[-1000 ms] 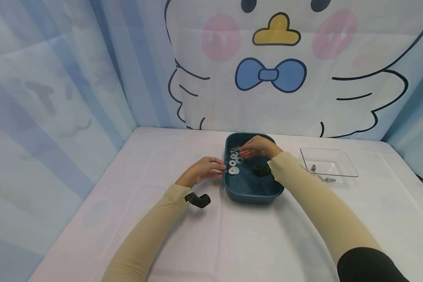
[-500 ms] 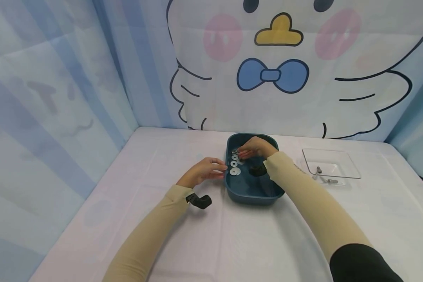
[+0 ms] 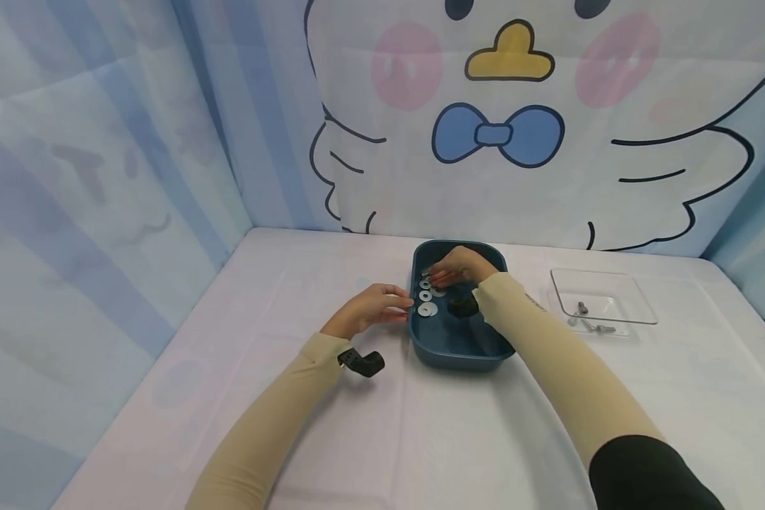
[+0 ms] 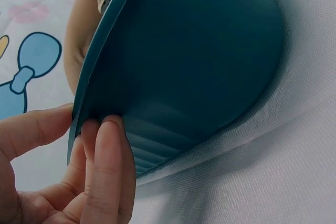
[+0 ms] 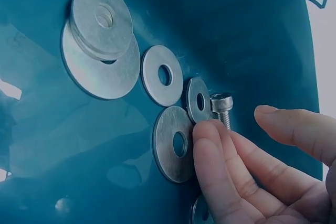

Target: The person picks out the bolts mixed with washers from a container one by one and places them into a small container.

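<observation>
A dark blue plastic basin point(image 3: 462, 360) stands on the table. My left hand point(image 3: 371, 309) pinches its left rim, thumb on one side and fingers against the outer wall point(image 4: 184, 66). Inside the basin, my right hand point(image 3: 462, 266) reaches toward flat metal washers. In the right wrist view, its fingertips touch or nearly touch a washer point(image 5: 174, 145) and a smaller washer point(image 5: 199, 100), beside a socket-head bolt point(image 5: 221, 103). Its thumb is apart from the fingers, with nothing seen between them. Another washer point(image 5: 163, 76) lies near two overlapping ones point(image 5: 100, 80). The hand partly covers the bolt.
Right of the basin is a clear plastic box point(image 3: 602, 297) with several bolts point(image 3: 604, 329) in or by it. A white cloth point(image 3: 497, 439) covers the table. A printed curtain point(image 3: 497, 198) hangs close behind the basin.
My right hand has moved slightly left and down among the washers, covering more of the bolt area. The left hand keeps its hold on the rim. The head view has shifted slightly.
</observation>
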`<state>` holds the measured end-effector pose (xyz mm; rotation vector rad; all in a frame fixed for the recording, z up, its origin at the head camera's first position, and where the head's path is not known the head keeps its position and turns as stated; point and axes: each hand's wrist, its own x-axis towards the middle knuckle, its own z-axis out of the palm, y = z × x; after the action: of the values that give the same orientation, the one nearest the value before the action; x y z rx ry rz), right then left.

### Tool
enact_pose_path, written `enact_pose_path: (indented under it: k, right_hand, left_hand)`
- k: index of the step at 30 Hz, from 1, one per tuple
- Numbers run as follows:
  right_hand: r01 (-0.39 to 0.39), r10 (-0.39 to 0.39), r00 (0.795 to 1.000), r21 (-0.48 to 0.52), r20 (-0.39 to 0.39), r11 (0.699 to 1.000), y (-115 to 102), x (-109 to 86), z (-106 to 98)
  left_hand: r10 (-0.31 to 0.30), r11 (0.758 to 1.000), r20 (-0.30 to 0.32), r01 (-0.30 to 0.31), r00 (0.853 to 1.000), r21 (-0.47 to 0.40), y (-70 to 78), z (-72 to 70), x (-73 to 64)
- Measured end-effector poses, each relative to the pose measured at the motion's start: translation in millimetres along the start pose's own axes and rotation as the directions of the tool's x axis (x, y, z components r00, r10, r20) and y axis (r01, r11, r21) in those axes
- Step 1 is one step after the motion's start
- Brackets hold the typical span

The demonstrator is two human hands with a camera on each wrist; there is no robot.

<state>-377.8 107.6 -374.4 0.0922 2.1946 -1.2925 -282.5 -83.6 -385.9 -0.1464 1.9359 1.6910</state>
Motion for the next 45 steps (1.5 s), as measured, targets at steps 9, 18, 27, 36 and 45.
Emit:
enact_pose_path:
  k: [9,18,27,36,45]
  right_hand:
    - [-0.015,0.013,0.999,-0.055,-0.030,0.998,-1.7,5.7,3.8]
    - [-0.029,0.026,0.998,-0.054,-0.049,0.998,-5.2,9.9,10.7]
    - [-0.004,0.001,0.999,-0.064,-0.045,0.998,-5.3,10.4,10.9]
    - [0.036,-0.037,0.999,-0.066,-0.020,0.997,-1.5,10.3,11.8]
    - [0.088,-0.090,0.996,-0.053,-0.022,0.995,0.9,7.8,15.4]
  left_hand:
    - [-0.003,1.000,0.008,0.003,1.000,-0.012,-0.8,-0.3,1.5]
    - [0.007,1.000,0.013,-0.007,1.000,-0.003,-1.3,-0.9,2.1]
    - [0.005,1.000,0.017,-0.005,1.000,-0.002,0.3,-0.2,0.2]
    - [0.009,1.000,0.018,-0.009,1.000,0.003,0.1,0.1,1.0]
    - [0.013,1.000,0.010,-0.013,1.000,0.006,-0.8,0.4,1.9]
